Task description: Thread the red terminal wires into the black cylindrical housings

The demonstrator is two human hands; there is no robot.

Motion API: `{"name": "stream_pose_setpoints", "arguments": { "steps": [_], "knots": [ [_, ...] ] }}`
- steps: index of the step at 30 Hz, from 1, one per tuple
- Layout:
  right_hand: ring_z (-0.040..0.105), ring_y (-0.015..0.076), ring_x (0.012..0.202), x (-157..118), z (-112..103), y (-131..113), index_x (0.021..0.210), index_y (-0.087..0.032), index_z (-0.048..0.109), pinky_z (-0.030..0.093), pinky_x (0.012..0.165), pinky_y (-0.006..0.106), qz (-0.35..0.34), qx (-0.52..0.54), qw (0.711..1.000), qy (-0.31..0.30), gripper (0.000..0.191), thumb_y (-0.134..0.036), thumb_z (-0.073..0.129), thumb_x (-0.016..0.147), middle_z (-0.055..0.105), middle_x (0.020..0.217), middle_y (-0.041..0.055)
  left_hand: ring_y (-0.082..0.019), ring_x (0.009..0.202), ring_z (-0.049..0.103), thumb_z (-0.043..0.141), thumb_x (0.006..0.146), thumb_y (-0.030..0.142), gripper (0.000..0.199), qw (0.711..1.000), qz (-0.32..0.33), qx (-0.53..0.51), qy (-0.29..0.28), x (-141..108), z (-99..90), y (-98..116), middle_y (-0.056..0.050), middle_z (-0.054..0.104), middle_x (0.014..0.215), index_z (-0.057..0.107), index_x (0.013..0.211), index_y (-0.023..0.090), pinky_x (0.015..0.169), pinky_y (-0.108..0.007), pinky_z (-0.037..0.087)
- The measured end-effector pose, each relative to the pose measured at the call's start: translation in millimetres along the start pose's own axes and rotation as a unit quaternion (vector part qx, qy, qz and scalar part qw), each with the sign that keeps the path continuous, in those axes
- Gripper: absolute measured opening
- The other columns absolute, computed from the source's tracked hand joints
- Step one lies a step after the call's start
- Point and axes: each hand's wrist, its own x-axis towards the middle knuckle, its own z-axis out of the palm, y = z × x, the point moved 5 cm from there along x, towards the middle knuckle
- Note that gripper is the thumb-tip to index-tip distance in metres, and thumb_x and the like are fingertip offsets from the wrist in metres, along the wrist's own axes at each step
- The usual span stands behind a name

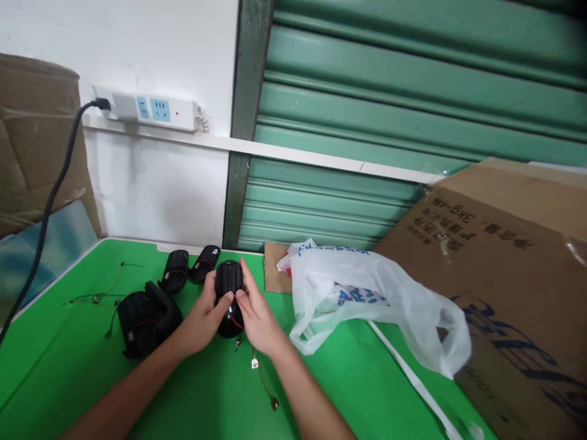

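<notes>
Between my two hands is a glossy black plastic housing point(230, 324) with a rounded lower end and a thin red wire across it. My left hand point(207, 315) grips its left side, thumb on the front. On the right side my right hand point(255, 310) closes round it, its thumb also pressed on the front. Thin wires with a small white round part point(255, 363) hang below the housing. To the left lie more black housings: a smaller one point(175, 272), another point(204, 264), and a larger curved group point(145, 321) near my left forearm.
Thin loose wires point(96, 298) lie on the green tabletop point(192, 397) at the left. A white plastic bag point(358, 293) and a white strip point(413, 379) are on the right, beside a large cardboard box point(513, 275). A power strip point(147, 111) with a black cable point(59, 177) is on the wall.
</notes>
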Motion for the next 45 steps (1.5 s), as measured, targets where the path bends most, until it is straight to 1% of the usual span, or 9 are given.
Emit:
{"name": "stream_pose_setpoints", "arguments": {
  "steps": [4,9,14,16,21,28,32,40,45],
  "knots": [
    [0.018,0.0181,0.157,0,1,-1,0.165,-0.030,0.014,0.013,0.130,0.045,-0.010,-0.007,1.000,0.005,0.065,-0.050,0.035,0.106,0.020,0.169,-0.0004,-0.026,0.125,0.051,0.055,0.093,0.049,0.053,1.000,-0.004,-0.003,-0.005,0,0.2,-2,-0.009,0.056,0.127,0.039,0.136,0.022,0.112,-0.042,0.042],
    [0.015,0.0175,0.157,0,1,1,0.165,-0.029,0.011,0.013,0.130,0.042,-0.005,-0.009,1.000,-0.006,0.069,-0.055,0.035,0.105,0.015,0.170,-0.0007,-0.024,0.122,0.051,0.053,0.094,0.046,0.051,1.000,0.003,-0.005,-0.013,1,0.9,-2,-0.008,0.056,0.122,0.037,0.136,0.021,0.111,-0.041,0.042],
    [0.018,0.0184,0.157,0,3,5,0.165,-0.027,0.006,0.014,0.130,0.043,0.006,0.004,1.000,-0.006,0.074,-0.054,0.038,0.105,0.017,0.170,0.0015,-0.023,0.115,0.053,0.052,0.095,0.045,0.046,1.000,0.010,-0.005,-0.023,2,2.1,-1,-0.007,0.056,0.119,0.037,0.131,0.020,0.106,-0.040,0.044],
    [0.021,0.0186,0.156,-1,5,5,0.165,-0.027,0.006,0.015,0.129,0.043,0.003,0.011,1.000,-0.001,0.073,-0.052,0.039,0.105,0.017,0.170,0.0011,-0.023,0.116,0.052,0.051,0.095,0.043,0.044,1.000,0.013,-0.002,-0.016,2,1.9,-1,-0.007,0.055,0.119,0.038,0.130,0.020,0.106,-0.039,0.043],
    [0.018,0.0183,0.157,0,8,8,0.165,-0.025,0.009,0.017,0.129,0.041,-0.011,0.006,1.000,0.024,0.070,-0.049,0.038,0.105,0.020,0.169,0.0010,-0.023,0.118,0.051,0.050,0.095,0.039,0.042,1.000,0.011,0.022,0.006,2,1.9,-5,-0.007,0.053,0.120,0.038,0.130,0.020,0.109,-0.041,0.040],
    [0.019,0.0172,0.157,1,10,13,0.165,-0.022,0.010,0.015,0.130,0.040,-0.024,-0.005,0.999,0.034,0.068,-0.043,0.035,0.106,0.020,0.169,0.0034,-0.022,0.114,0.052,0.050,0.094,0.038,0.040,0.998,0.022,0.047,0.028,4,2.1,-8,-0.006,0.053,0.116,0.039,0.127,0.020,0.104,-0.038,0.045],
    [0.022,0.0174,0.156,3,12,16,0.165,-0.023,0.011,0.016,0.130,0.040,-0.023,0.008,0.999,0.034,0.068,-0.043,0.037,0.105,0.021,0.169,0.0033,-0.022,0.114,0.053,0.050,0.093,0.036,0.040,0.997,0.016,0.062,0.032,5,0.9,-11,-0.006,0.054,0.115,0.038,0.128,0.020,0.104,-0.038,0.045],
    [0.021,0.0164,0.156,5,17,26,0.165,-0.023,0.014,0.015,0.130,0.041,-0.026,0.010,0.998,0.051,0.067,-0.045,0.036,0.105,0.022,0.169,0.0033,-0.023,0.119,0.052,0.050,0.091,0.035,0.041,0.997,0.008,0.066,0.039,9,-0.6,-15,-0.008,0.055,0.119,0.038,0.127,0.019,0.109,-0.042,0.043],
    [0.024,0.0171,0.155,4,18,28,0.164,-0.020,0.017,0.017,0.130,0.041,-0.028,0.001,0.997,0.066,0.066,-0.042,0.035,0.105,0.024,0.168,0.0051,-0.024,0.121,0.052,0.051,0.091,0.035,0.041,0.997,0.009,0.064,0.040,9,-1.6,-18,-0.008,0.055,0.118,0.040,0.127,0.019,0.110,-0.043,0.042]
  ]
}}
